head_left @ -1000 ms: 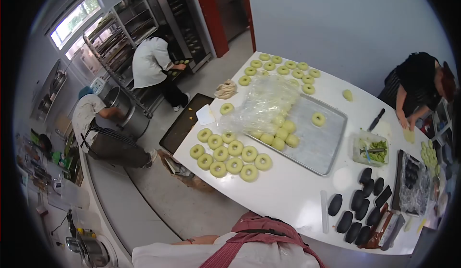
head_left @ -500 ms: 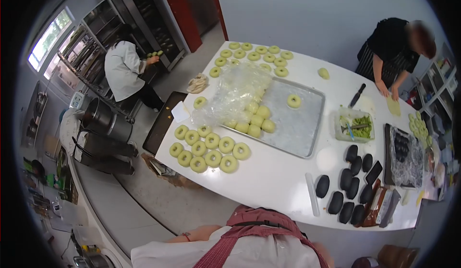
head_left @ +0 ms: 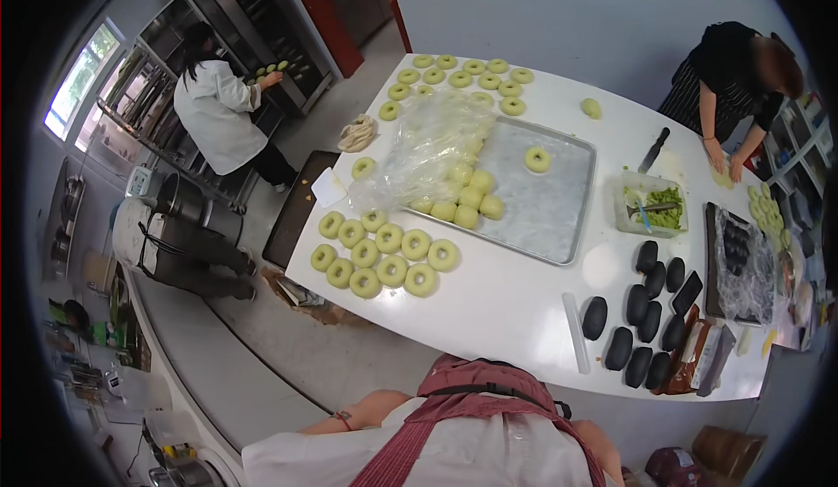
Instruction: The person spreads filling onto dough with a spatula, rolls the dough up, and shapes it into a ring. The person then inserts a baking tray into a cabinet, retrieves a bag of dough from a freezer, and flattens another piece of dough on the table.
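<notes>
Neither of my hands is in view; only my left forearm (head_left: 371, 408) with a red wristband and a bit of my right arm (head_left: 604, 452) show beside my red apron (head_left: 484, 391). In front of me stands a white table (head_left: 393, 321). Green dough rings (head_left: 390, 269) lie in rows on its left part. A metal tray (head_left: 541, 212) holds one dough ring (head_left: 536, 160) and several green dough balls (head_left: 467, 216), partly under a clear plastic sheet (head_left: 428, 151). Black oval dough pieces (head_left: 649, 321) lie at the right, near a long white strip (head_left: 576, 332).
A tub of chopped greens (head_left: 655, 216) and a dark-handled knife (head_left: 655, 149) are on the table. Across it, a co-worker (head_left: 733, 85) presses flat dough. Another person (head_left: 218, 112) holds a tray at the oven rack. A third person (head_left: 179, 247) bends at the left counter.
My view has shifted slightly, so the table sits higher in the picture. The co-worker's hands have moved over the flat dough. The person by the oven has turned a little.
</notes>
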`<state>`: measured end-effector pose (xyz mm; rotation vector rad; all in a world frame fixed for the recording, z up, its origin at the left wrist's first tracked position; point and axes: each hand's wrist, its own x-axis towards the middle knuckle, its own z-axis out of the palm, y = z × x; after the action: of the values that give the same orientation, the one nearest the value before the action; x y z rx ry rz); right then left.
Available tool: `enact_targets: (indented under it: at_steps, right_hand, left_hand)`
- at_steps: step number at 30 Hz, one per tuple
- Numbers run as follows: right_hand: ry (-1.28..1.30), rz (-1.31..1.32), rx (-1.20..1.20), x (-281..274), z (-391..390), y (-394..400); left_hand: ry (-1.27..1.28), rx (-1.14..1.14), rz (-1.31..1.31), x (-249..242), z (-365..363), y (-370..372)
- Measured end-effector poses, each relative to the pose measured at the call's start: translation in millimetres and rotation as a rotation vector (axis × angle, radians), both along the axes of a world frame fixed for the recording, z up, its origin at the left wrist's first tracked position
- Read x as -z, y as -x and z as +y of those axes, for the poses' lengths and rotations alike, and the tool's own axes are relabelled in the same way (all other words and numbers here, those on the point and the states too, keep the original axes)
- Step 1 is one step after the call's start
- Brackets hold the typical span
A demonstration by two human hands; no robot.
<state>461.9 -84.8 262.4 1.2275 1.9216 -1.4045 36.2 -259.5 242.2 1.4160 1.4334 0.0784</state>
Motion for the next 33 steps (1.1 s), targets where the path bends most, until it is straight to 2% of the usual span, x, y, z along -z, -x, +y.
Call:
enact_targets:
  at_steps: [3, 5, 11, 18, 23, 25, 28, 33]
  right_hand:
    - [-0.142, -0.06, -0.061, 6.1, -11.3, 5.8]
    - [-0.477, 0.088, -0.216, 19.8, -24.6, 1.6]
    - [-0.596, 0.025, -0.286, 26.5, -30.8, 4.7]
    - [-0.509, 0.038, -0.269, 41.8, -39.2, -1.0]
    - [-0.299, 0.156, -0.167, 35.0, -34.4, 0.9]
    - [-0.263, 0.166, -0.137, 27.4, -34.6, 4.0]
    - [-0.219, 0.181, -0.065, 25.6, -39.7, 3.0]
    - [-0.172, 0.229, 0.09, 23.7, -44.7, 1.4]
  left_hand:
    - [-0.068, 0.054, 0.106, 4.5, -10.0, 0.2]
    - [-0.113, 0.078, 0.18, 6.3, -18.4, -1.0]
    - [0.001, 0.058, 0.231, 15.4, -24.3, -2.4]
    - [0.122, 0.015, 0.104, 31.3, -34.9, 4.1]
    - [0.193, -0.018, 0.03, 58.1, -53.7, 12.3]
    - [0.112, -0.104, -0.205, 83.4, -80.5, 17.7]
    - [0.181, -0.176, -0.311, 46.3, -59.0, 14.0]
    - [0.12, -0.227, -0.362, 58.9, -72.5, 15.5]
